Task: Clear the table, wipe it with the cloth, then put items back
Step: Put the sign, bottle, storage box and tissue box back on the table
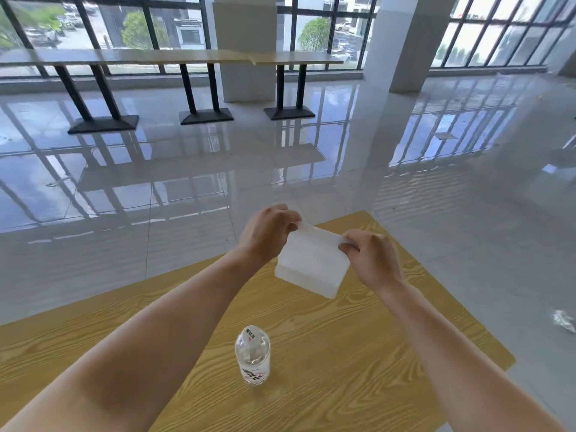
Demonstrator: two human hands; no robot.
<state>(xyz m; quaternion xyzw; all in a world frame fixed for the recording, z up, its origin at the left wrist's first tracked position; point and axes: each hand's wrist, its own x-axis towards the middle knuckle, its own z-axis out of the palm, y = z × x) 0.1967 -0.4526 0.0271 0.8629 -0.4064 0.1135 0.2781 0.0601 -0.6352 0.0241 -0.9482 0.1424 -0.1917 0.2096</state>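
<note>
Pinching top corners of white cloth (311,263) w/ L hand (267,232) & R hand (372,257). Holding it over wooden table (389,338), water bottle (252,357) upright nearby.

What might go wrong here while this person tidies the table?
1. The bottle stands upright on the table between the forearms; an arm, or a wipe begun now, might tip it.
2. The left hand and right hand only pinch the cloth by its top edge near the table's far corner, so it may slip and fall.
</note>
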